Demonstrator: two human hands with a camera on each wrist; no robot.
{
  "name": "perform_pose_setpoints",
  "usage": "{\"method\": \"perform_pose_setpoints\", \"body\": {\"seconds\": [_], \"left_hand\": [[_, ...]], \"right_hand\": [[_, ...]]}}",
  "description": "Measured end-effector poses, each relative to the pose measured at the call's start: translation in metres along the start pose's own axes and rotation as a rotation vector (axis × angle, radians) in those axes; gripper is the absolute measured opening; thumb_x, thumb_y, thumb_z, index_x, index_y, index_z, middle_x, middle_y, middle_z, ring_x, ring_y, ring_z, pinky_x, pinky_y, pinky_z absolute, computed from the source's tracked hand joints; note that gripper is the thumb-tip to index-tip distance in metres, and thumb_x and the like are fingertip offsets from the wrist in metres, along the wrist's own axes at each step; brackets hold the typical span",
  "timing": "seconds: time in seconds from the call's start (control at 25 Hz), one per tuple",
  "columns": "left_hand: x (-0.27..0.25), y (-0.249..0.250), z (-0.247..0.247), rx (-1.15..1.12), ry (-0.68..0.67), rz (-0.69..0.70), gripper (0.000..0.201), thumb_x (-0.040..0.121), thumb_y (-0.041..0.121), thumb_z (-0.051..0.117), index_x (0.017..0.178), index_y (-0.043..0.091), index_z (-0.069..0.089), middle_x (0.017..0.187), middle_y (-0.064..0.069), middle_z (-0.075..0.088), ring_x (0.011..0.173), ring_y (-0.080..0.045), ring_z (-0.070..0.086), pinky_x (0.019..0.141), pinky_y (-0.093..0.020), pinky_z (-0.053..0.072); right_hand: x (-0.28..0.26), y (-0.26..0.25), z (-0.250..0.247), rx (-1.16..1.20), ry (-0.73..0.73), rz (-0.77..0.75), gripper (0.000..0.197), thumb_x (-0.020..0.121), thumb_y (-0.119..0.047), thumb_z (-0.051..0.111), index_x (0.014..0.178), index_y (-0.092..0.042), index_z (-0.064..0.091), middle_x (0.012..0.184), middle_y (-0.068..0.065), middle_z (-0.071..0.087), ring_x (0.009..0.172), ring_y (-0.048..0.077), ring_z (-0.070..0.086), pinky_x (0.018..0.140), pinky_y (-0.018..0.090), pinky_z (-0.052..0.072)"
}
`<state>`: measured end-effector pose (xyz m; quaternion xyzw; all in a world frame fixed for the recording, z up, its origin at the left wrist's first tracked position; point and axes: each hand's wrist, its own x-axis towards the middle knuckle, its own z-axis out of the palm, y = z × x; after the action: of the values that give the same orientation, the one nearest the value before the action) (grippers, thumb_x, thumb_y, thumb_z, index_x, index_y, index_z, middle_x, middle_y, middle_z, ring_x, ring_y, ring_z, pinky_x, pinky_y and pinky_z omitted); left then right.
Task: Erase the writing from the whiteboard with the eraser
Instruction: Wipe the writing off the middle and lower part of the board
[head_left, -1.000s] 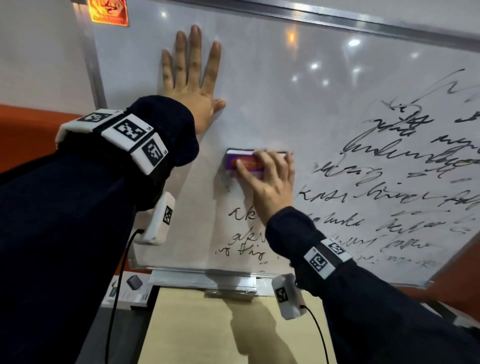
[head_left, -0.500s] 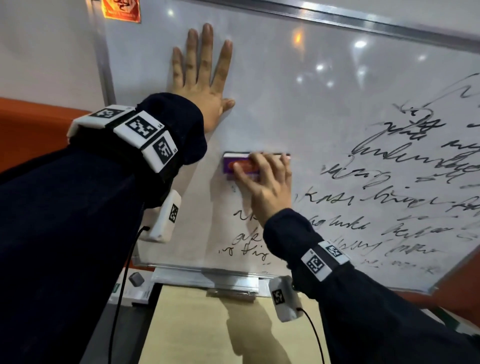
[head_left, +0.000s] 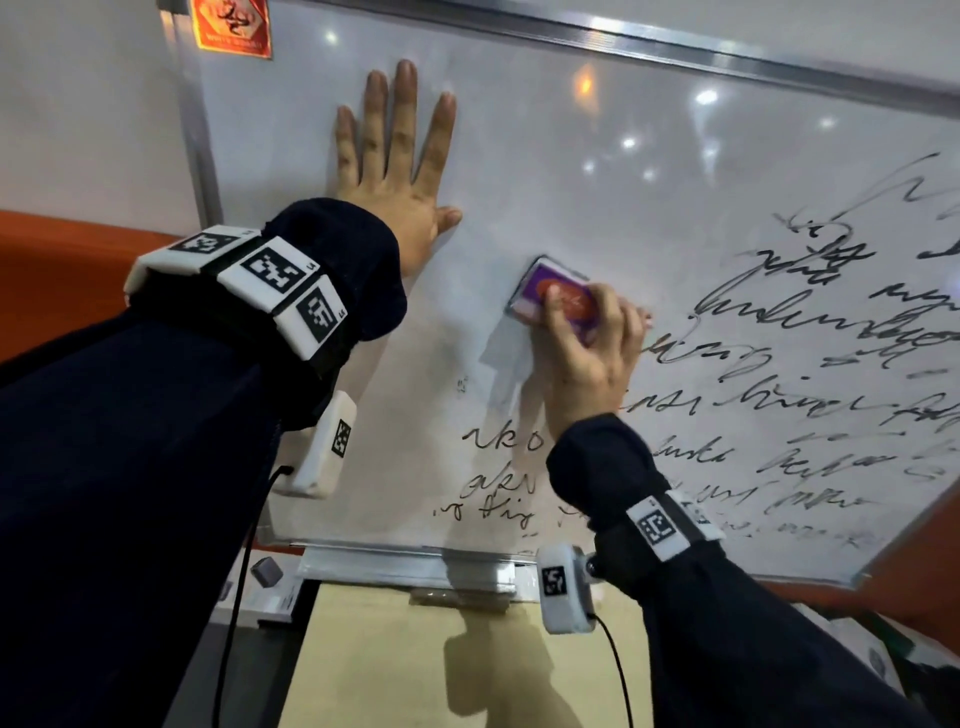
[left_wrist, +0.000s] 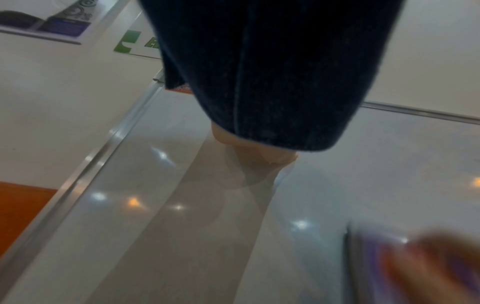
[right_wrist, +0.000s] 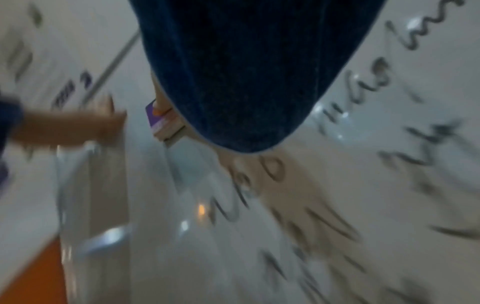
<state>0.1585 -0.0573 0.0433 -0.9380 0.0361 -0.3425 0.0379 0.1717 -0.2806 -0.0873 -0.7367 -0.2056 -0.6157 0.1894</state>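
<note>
Eraser (head_left: 553, 297) under right hand (head_left: 589, 353) grip, tilted, on whiteboard (head_left: 597, 208).

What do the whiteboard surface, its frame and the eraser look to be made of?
Whiteboard: smooth, glossy coated panel, judging by the sharp light reflections; exact material unclear.
Frame: brushed silvery metal, likely aluminium.
Eraser: purple and orange glossy top, probably plastic, over a paler layered pad, possibly felt or foam.

Red sticker (head_left: 231, 26) above left hand, top corner. Orange wall band (head_left: 62, 270) left of it. Tan tabletop (head_left: 374, 660) below both hands.
</note>
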Motion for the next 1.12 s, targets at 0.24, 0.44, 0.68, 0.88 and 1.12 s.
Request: {"method": "perform_pose_setpoints", "body": {"seconds": [0.24, 0.44, 0.68, 0.88, 1.12], "left_hand": [[-0.002, 0.000, 0.000, -0.018, 0.004, -0.001, 0.084, 0.096, 0.050, 0.036, 0.148, 0.017, -0.021, 0.154, -0.023, -0.019, 0.142, -0.042, -0.016, 0.112, -0.057, -0.010], [-0.003, 0.000, 0.000, -0.013, 0.021, 0.007, 0.084, 0.095, 0.049, 0.038, 0.148, 0.017, -0.018, 0.155, -0.024, -0.016, 0.143, -0.042, -0.013, 0.113, -0.058, -0.007], [-0.004, -0.001, 0.001, -0.004, 0.010, 0.013, 0.084, 0.095, 0.050, 0.038, 0.149, 0.015, -0.016, 0.155, -0.026, -0.014, 0.142, -0.045, -0.011, 0.112, -0.060, -0.007], [-0.009, 0.003, -0.001, 0.008, 0.047, -0.002, 0.081, 0.096, 0.049, 0.039, 0.151, 0.015, -0.011, 0.155, -0.028, -0.008, 0.143, -0.046, -0.007, 0.114, -0.058, -0.003], [-0.097, 0.017, 0.051, -0.084, 0.050, -0.131, 0.079, 0.093, 0.051, 0.040, 0.153, 0.017, 0.001, 0.156, -0.026, 0.000, 0.142, -0.046, -0.002, 0.114, -0.055, -0.001]], "right_hand": [[-0.093, 0.019, -0.034, 0.092, -0.439, -0.329, 0.059, 0.071, -0.002, 0.082, 0.122, -0.026, 0.067, 0.127, 0.015, 0.058, 0.119, 0.033, 0.048, 0.103, 0.054, 0.041], [-0.020, 0.027, -0.032, 0.027, -0.127, 0.027, 0.030, 0.088, -0.013, 0.070, 0.117, -0.021, 0.071, 0.118, 0.017, 0.060, 0.107, 0.033, 0.050, 0.087, 0.047, 0.051], [-0.093, -0.010, -0.011, 0.129, -0.334, -0.302, 0.060, 0.072, -0.007, 0.082, 0.124, -0.031, 0.063, 0.126, 0.008, 0.054, 0.109, 0.028, 0.052, 0.093, 0.041, 0.042], [-0.126, 0.007, -0.037, 0.085, -0.506, -0.277, 0.063, 0.065, -0.006, 0.085, 0.121, -0.030, 0.068, 0.129, 0.008, 0.048, 0.111, 0.028, 0.049, 0.091, 0.045, 0.046], [-0.059, -0.012, -0.027, 0.097, -0.194, 0.079, 0.052, 0.069, -0.004, 0.083, 0.114, -0.027, 0.071, 0.116, 0.013, 0.053, 0.105, 0.030, 0.049, 0.086, 0.046, 0.048]]}}
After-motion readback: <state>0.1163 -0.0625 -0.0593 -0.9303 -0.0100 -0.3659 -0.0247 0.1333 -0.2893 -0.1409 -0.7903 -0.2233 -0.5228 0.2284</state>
